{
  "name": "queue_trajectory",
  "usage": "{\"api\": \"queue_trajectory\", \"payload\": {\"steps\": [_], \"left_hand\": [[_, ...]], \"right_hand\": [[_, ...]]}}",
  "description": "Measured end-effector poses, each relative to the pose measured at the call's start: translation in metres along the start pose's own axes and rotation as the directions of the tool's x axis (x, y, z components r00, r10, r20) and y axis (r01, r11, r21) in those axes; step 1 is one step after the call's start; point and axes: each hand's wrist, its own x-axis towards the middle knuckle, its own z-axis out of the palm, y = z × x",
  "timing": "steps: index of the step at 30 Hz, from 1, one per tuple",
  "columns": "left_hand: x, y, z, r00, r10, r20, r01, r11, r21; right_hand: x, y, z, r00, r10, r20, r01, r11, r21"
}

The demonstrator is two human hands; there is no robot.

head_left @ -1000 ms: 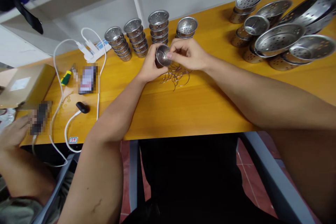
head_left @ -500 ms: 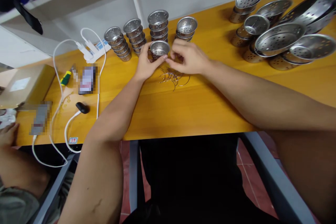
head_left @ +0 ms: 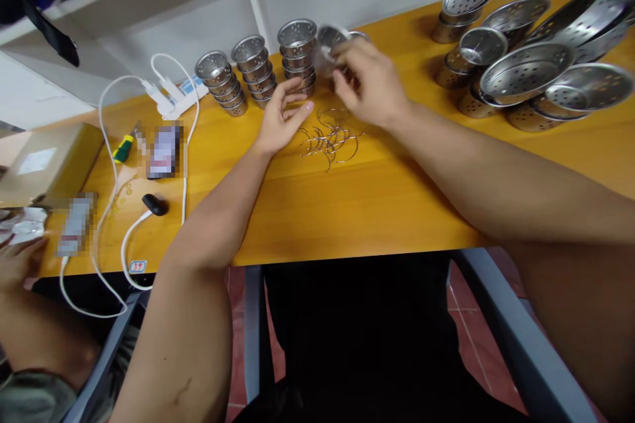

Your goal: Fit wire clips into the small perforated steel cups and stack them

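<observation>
My right hand (head_left: 373, 79) is closed on the rim of a small perforated metal cup (head_left: 328, 46), which is blurred by motion. It holds the cup up at the right of the cup stacks, partly covering the rightmost stack (head_left: 359, 35). My left hand (head_left: 284, 116) is empty, its fingers apart, just in front of a stack of cups (head_left: 297, 39). Between and below my hands, a loose pile of thin curved metal wires (head_left: 330, 139) lies on the table. Two more cup stacks, one in the middle (head_left: 251, 56) and one at the left (head_left: 215, 73), stand beside my left hand.
Larger perforated metal baskets (head_left: 526, 76) crowd the right side of the table (head_left: 347, 211). At left lie a power strip (head_left: 181, 100), cables, a phone (head_left: 165, 151), a screwdriver (head_left: 124, 149), a black plug (head_left: 155, 203) and a box (head_left: 54, 162). Another person's hand (head_left: 18, 261) rests at far left.
The cup has left my left hand and moved up and right in my right hand. My left hand has opened. The other person's hand has shifted slightly right.
</observation>
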Motion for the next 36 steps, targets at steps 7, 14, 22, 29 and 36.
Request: {"api": "queue_trajectory", "payload": {"steps": [7, 14, 22, 29, 36], "left_hand": [[-0.004, 0.002, 0.002, 0.998, -0.001, 0.065, 0.0, 1.0, 0.019], [-0.004, 0.008, 0.003, 0.996, -0.009, 0.085, 0.009, 1.0, 0.0], [-0.005, 0.003, 0.004, 0.996, -0.009, 0.093, 0.006, 0.999, 0.032], [-0.006, 0.0, 0.005, 0.992, -0.042, 0.119, 0.042, 0.999, 0.006], [-0.006, 0.011, 0.006, 0.991, -0.057, 0.117, 0.057, 0.998, 0.003]], "right_hand": [[0.01, 0.055, -0.005, 0.975, 0.137, -0.174, -0.152, 0.986, -0.075], [0.008, 0.056, 0.012, 0.983, 0.139, -0.123, -0.154, 0.981, -0.116], [0.013, 0.064, 0.016, 0.968, 0.243, -0.059, -0.249, 0.954, -0.166], [0.018, 0.076, 0.012, 0.975, 0.21, -0.067, -0.211, 0.977, -0.011], [0.018, 0.065, 0.005, 0.987, 0.158, -0.026, -0.158, 0.987, -0.026]]}}
